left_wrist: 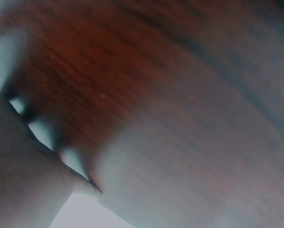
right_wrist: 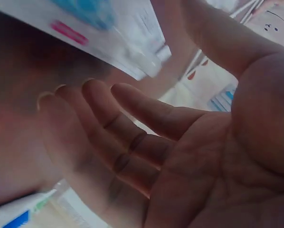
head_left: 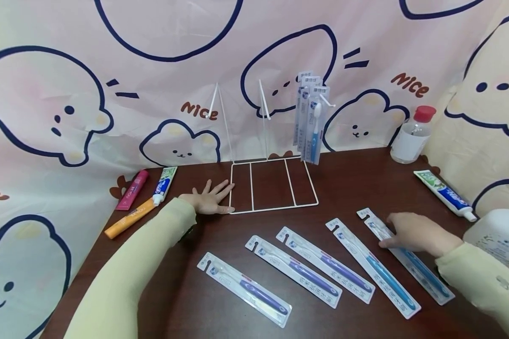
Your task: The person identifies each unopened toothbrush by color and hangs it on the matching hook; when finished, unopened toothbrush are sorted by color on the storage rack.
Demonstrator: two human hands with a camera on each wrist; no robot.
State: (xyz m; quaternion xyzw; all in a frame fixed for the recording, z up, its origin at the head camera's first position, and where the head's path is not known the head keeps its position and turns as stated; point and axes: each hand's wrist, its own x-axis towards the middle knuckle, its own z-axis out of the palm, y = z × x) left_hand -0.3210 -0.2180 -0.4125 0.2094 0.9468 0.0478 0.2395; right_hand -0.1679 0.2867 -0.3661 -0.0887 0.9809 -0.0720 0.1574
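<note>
Right grip (head_left: 415, 234) held over the rightmost toothbrush pack (head_left: 424, 274), thumb and fingers apart, nothing clamped; contact cannot be told. Pack laid flat on the worktop (head_left: 365, 183). Its thin edge could be missed, or the pack skidded, if pressed from above; the neighbouring pack (head_left: 373, 267) could be nudged by a wide closing. Left grip (head_left: 212, 197) spread at the wire rack (head_left: 273, 208); rack could be shifted if pushed.

Head view forward and down, wrist views close, table (head_left: 356, 183) common to head and left wrist.
</note>
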